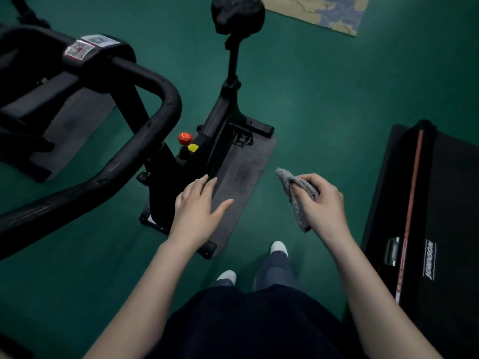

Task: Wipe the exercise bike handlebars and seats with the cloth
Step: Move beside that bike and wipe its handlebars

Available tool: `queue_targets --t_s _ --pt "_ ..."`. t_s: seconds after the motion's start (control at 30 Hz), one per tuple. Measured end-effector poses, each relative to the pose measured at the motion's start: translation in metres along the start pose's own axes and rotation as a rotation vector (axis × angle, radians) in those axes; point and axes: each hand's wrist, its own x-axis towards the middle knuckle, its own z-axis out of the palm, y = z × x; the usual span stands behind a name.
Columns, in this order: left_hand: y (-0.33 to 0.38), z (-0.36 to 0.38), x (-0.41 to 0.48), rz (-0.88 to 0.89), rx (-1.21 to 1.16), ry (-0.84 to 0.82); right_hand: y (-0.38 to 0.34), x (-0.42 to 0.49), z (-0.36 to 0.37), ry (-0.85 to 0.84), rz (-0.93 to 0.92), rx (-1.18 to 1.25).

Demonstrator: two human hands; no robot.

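Observation:
A black exercise bike stands to my front left. Its thick looped handlebar (145, 136) curves across the left of the view, and its black seat (237, 14) sits on a post at the top centre. A folded grey cloth (295, 195) is pinched in my right hand (324, 203), held in the air to the right of the bike, away from bar and seat. My left hand (199, 206) hovers flat with fingers spread above the bike's base, below the handlebar, holding nothing.
The bike stands on a dark mat (241, 172) on green floor, with a red knob (185, 138) on its frame. A second machine on a mat (72, 125) is at far left. A black treadmill (425, 216) fills the right edge. A patterned rug (331, 11) lies top right.

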Motion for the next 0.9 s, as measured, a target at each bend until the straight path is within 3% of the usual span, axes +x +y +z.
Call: queue_targets --t_s 0.4,0.7,0.9 --pt "0.096 0.020 0.033 -0.246 -0.032 0.137 0.032 0.120 -0.070 -0.182 -0.117 0.018" --pt "0.085 0.010 0.020 -0.505 -0.055 0.180 0.007 0.162 -0.030 -0.433 -0.247 0.029" --pt "0.064 0.007 0.032 -0.563 -0.077 0.186 -0.021 0.187 0.009 -0.526 -0.330 0.020"
